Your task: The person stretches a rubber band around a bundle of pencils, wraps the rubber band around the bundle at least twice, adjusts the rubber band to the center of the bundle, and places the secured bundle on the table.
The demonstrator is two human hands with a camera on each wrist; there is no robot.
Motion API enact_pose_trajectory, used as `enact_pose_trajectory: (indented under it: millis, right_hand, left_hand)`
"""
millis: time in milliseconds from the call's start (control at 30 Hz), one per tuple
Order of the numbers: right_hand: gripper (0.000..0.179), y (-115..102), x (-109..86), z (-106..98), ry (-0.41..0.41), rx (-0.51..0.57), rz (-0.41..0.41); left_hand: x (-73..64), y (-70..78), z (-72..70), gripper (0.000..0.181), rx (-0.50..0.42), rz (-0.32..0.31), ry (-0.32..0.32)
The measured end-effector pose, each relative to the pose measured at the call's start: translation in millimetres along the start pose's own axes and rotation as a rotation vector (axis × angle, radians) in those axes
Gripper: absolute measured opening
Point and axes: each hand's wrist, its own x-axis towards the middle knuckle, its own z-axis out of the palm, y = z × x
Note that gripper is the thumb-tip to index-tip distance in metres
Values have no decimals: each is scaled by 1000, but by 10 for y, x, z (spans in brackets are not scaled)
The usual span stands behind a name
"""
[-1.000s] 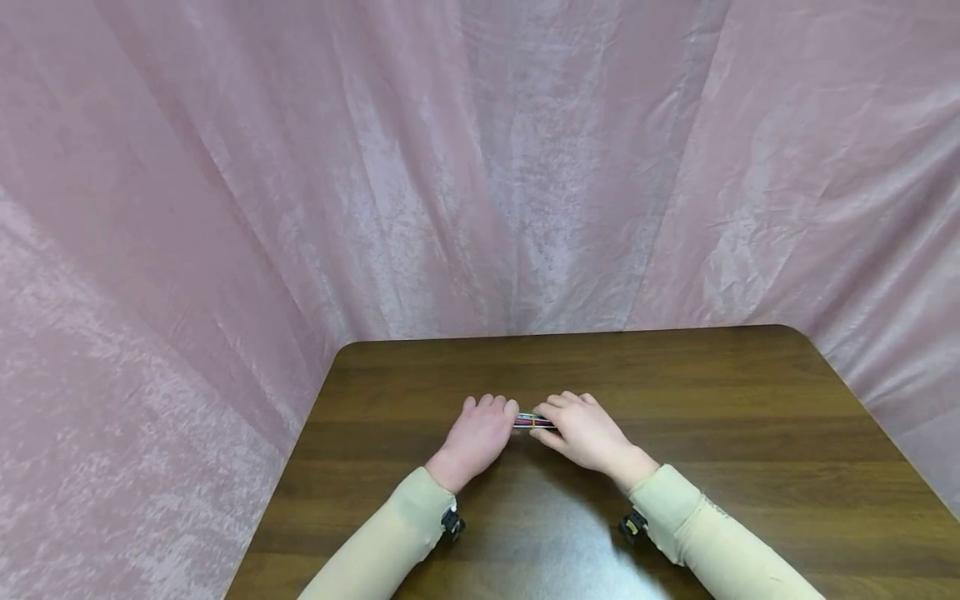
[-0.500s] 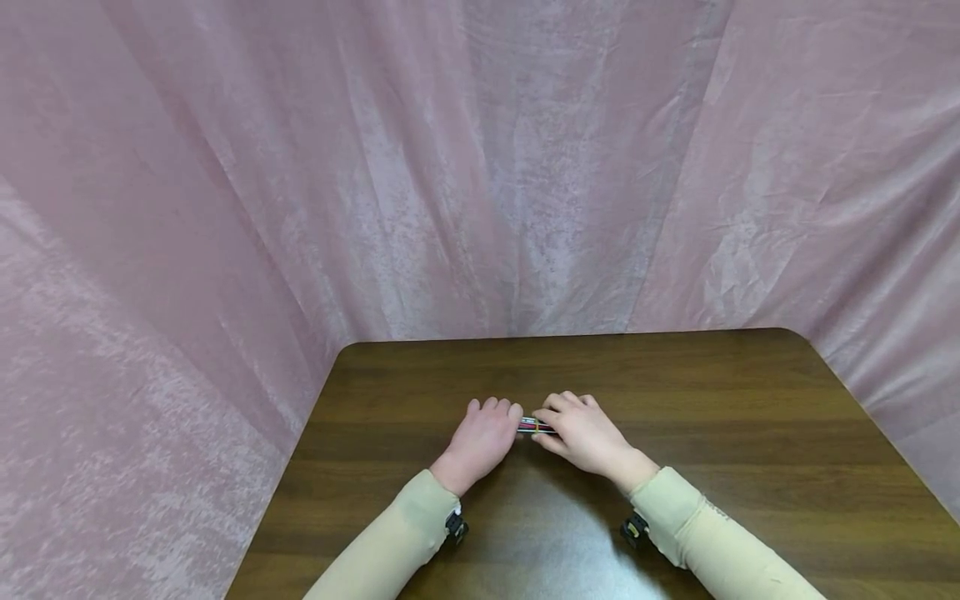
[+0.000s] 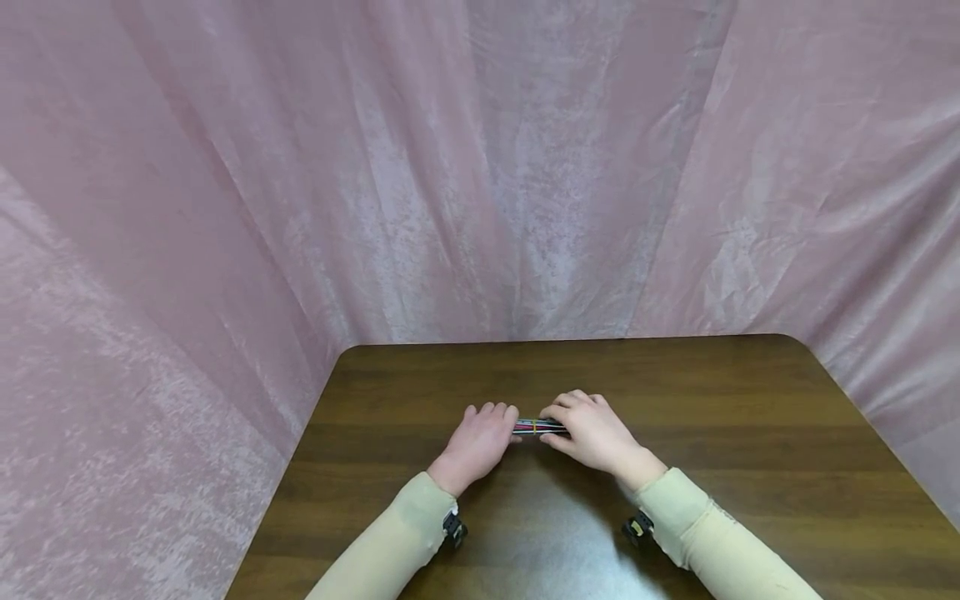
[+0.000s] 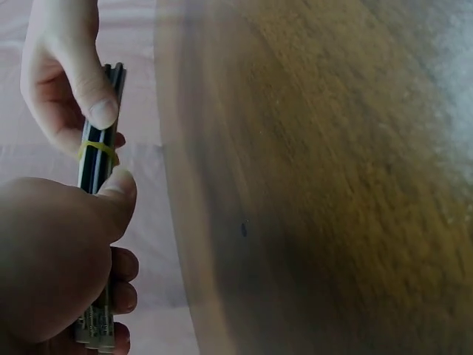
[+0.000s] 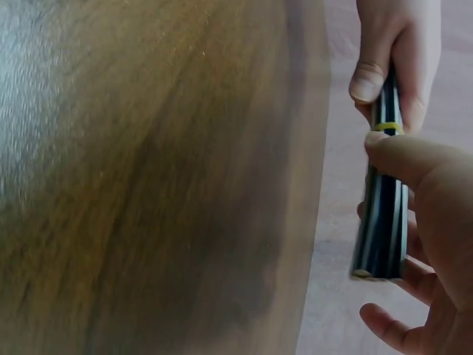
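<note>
Several slim dark pencils make up a bundle (image 3: 531, 430), with a yellow rubber band (image 4: 98, 149) round its middle. My left hand (image 3: 477, 439) grips one end, the thumb lying along the pencils and the fingers curled beneath. The other half is in my right hand (image 3: 594, 432), which pinches it between thumb and fingers. In the right wrist view the pencils (image 5: 383, 218) show blunt ends below the right thumb, and some right fingers are spread away from them. Both thumbs are close to the band, one on each side. The hands hide much of the bundle.
A brown wood-grain table (image 3: 720, 417) with rounded far corners lies under the hands. Pink velvety curtains (image 3: 420, 183) hang behind and at both sides of it. A small black camera (image 3: 454, 528) is strapped at the left wrist, another (image 3: 637, 527) at the right.
My right hand has shifted slightly right, away from the left hand, so more of the banded middle shows between them. Both hands keep their hold on the bundle.
</note>
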Motion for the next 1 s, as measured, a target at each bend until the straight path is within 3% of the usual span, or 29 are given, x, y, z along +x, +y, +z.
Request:
enact_pose_trajectory:
  millis: [233,667,1000]
  right_hand:
    - [23,87,-26,2,3,-18,14]
    - [22,296,-45,62,-45,-34,108]
    - [22,361,-24,139,-66,-38,138]
  left_hand:
    - [89,-4,49,36,-64,-30,14]
    - [364,0,208,30,-93,-58,-43]
    - [394,4,327,39,-75,-107,-73]
